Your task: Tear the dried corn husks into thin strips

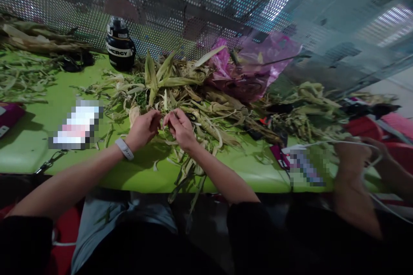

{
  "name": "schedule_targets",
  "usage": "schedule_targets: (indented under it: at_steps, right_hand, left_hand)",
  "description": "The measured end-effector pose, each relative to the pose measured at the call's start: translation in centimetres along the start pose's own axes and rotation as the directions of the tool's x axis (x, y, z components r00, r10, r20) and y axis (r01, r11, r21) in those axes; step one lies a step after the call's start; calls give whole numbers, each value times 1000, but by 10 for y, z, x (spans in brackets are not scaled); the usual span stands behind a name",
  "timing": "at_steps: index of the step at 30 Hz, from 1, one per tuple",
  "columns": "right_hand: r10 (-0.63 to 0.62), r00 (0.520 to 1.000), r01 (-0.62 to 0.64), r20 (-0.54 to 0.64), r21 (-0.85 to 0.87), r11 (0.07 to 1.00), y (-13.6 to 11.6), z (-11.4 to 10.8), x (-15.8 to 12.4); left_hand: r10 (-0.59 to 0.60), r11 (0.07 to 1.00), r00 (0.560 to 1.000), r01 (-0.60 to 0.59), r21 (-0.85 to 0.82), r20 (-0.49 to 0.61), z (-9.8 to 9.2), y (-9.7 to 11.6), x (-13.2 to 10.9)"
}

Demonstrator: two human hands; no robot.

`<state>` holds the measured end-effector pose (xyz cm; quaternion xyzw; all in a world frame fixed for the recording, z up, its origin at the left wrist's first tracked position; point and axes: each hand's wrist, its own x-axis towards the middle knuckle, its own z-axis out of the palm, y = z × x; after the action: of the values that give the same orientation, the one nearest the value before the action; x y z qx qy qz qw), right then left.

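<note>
My left hand point(144, 129), a pale band on its wrist, is closed with thumb and fingers pinched together. Almost touching it, my right hand point(181, 129) is pinched shut too. A thin strip of corn husk point(164, 123) shows between the fingertips, partly hidden by them. Just beyond the hands, a pale upright husk strip point(165, 99) stands out from a heap of dried corn husks point(193, 90). Broad green husk leaves point(156, 73) fan out on top of that heap. Loose shreds point(189, 169) trail under my right forearm and over the table's front edge.
A black bottle point(120, 47) stands at the back of the green table point(129, 180). Left of me lies a blurred phone point(77, 124); another phone point(306, 166) is at right. A pink plastic bag point(254, 68) leans against the perforated metal screen point(180, 4). A neighbour's hands point(353, 154) are far right.
</note>
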<state>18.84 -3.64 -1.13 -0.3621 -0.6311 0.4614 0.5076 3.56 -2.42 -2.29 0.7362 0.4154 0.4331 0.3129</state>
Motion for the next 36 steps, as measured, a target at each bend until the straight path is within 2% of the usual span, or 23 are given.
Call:
schedule_targets:
  at_steps: [3,6,10,14,17,20,22,26,30,33,36]
  right_hand:
    - [139,990,-132,-33,167,977,1,5,0]
    - [175,984,-168,-19,203,965,-2,9,-2]
    - [195,981,-190,-10,185,964,-4,9,-4]
    - [215,975,-208,-47,120,971,-4,4,0]
    - [206,976,-200,-66,89,976,-5,0,4]
    - [177,981,-170,-75,89,981,-8,-2,5]
    - [169,984,-165,-62,75,984,-9,-3,5]
    - [166,986,-164,-26,62,984,-7,-5,7]
    - [163,987,-164,10,61,985,-4,-9,11]
    - [181,983,-183,43,55,982,-2,-11,14]
    - [185,981,-187,64,35,982,0,-13,15]
  left_hand:
    - [61,990,998,-61,126,4,1,1,0]
    - [78,980,997,-76,182,-1,3,-1,0]
    - [75,981,997,-74,181,5,3,-3,0]
    - [19,990,1000,-22,143,23,1,-2,0]
    - [33,976,999,-38,216,28,-2,-1,-1]
    - [55,947,993,-84,311,102,-3,0,-2]
    - [32,958,986,-77,276,164,-3,2,-2]
    - [-70,997,961,58,53,269,-5,8,0]
    - [-169,935,899,276,-222,405,-6,10,4]
    - [-218,902,856,360,-238,469,-8,6,7]
    - [-274,919,845,370,-132,460,-11,4,8]
